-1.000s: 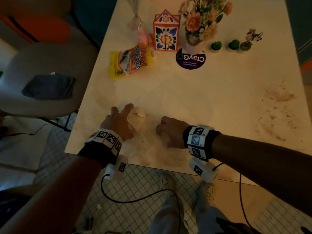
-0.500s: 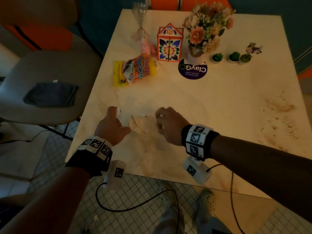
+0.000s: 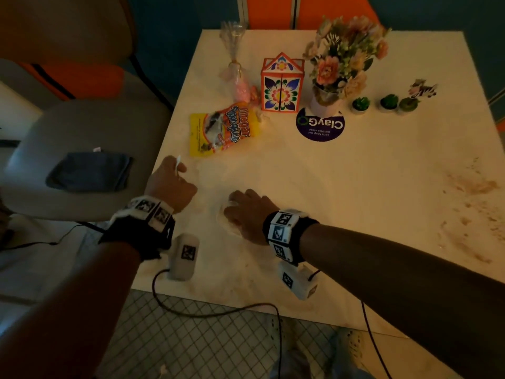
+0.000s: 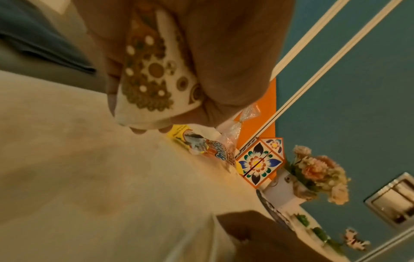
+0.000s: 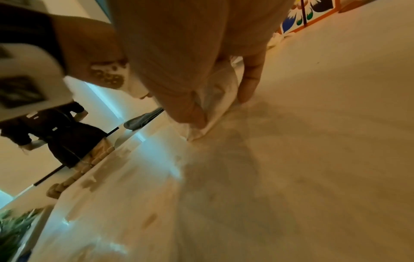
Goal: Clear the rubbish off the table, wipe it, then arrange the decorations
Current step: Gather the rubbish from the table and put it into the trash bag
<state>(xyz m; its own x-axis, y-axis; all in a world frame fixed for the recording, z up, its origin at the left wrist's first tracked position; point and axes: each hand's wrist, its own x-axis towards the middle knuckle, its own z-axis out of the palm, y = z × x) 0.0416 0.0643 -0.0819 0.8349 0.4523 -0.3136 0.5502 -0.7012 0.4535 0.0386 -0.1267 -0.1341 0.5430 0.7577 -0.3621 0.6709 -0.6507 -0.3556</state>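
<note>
Your left hand [image 3: 170,184] gripped a patterned paper scrap [image 4: 154,74] in curled fingers at the surface's [image 3: 355,170] 8 o'clock edge. Your right hand [image 3: 250,212] pinched a white tissue [image 5: 215,99] against the surface at 6 o'clock. Snack packet [image 3: 222,129], house box [image 3: 281,84] and flower vase [image 3: 326,101] stood at 12 o'clock.

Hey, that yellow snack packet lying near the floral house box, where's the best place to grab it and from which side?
Probably by the yellow end of the snack packet, the end nearest the left hand. The packet lies flat and crinkled, so a pinch on that free edge, coming in from the table's near left side, should lift it. Its far end sits close to the pink sweet bag and the house box.
</note>
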